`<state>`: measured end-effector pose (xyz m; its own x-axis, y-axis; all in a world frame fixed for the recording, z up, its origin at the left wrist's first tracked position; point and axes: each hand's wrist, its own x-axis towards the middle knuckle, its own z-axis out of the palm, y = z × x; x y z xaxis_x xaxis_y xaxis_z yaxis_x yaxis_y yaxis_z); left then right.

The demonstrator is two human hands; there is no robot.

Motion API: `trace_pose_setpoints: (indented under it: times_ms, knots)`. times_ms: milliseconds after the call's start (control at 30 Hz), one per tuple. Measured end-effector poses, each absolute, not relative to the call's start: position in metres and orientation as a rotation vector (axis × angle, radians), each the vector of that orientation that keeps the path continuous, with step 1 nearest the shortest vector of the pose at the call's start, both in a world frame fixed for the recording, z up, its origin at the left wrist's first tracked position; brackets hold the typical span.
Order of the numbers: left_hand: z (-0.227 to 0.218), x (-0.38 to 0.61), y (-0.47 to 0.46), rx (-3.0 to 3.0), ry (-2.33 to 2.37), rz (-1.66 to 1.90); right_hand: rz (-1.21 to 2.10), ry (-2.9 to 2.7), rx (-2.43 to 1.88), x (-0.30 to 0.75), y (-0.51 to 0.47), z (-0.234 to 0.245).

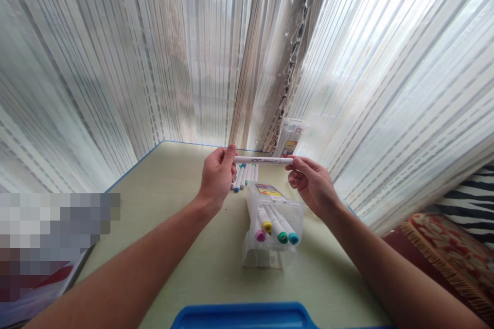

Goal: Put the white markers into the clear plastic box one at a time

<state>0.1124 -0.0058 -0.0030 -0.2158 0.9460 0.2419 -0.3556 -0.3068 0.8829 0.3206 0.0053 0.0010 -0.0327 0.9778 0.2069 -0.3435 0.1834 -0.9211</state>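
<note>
Both hands hold one white marker pen [263,160] level above the table. My left hand [216,177] pinches its left end and my right hand [313,184] pinches its right end, fingers closed on it. Below the pen lies a clear plastic marker case [272,229] on its side, with several markers inside showing pink, yellow, green and blue caps. A few loose markers [244,175] lie on the pale green table [173,226] behind the case, just under my left hand.
A second clear marker box [290,138] stands upright at the table's far edge against the white striped curtains. A blue tray rim [239,316] sits at the near edge. A patterned cushion [447,252] lies at right; a blurred patch covers the left.
</note>
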Motion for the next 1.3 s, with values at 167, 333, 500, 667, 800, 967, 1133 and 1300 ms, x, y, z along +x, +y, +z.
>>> trace_pose_setpoints:
  times_ms: [167, 333, 500, 667, 800, 967, 1133, 1300]
  knots:
    - [-0.0036, 0.1124, -0.0047, 0.962, 0.822, 1.742, 1.26, -1.101, -0.785, 0.3194, 0.0046, 0.0005]
    - [-0.0042, 0.1131, -0.0038, 0.927, 0.794, 1.764, 1.265, -1.108, -0.777, 0.3195, 0.0055, -0.001]
    - [-0.006, 0.1131, -0.0043, 0.927, 0.856, 1.743, 1.271, -1.122, -0.749, 0.3189, 0.0042, -0.0013]
    - [-0.006, 0.111, -0.0051, 0.949, 0.906, 1.73, 1.284, -1.166, -0.729, 0.3173, 0.0005, -0.0012]
    - [-0.0032, 0.1084, -0.0052, 0.958, 0.932, 1.712, 1.286, -1.195, -0.732, 0.3173, -0.0007, -0.0008]
    - [-0.0019, 0.1062, -0.0046, 0.916, 0.916, 1.671, 1.274, -1.211, -0.73, 0.3178, -0.0004, -0.0014]
    - [-0.0044, 0.1083, -0.0046, 0.901, 0.899, 1.712, 1.266, -1.177, -0.744, 0.3182, 0.0022, -0.0032]
    - [-0.0033, 0.1127, -0.008, 0.947, 0.895, 1.727, 1.258, -1.096, -0.788, 0.319, 0.0044, -0.0017]
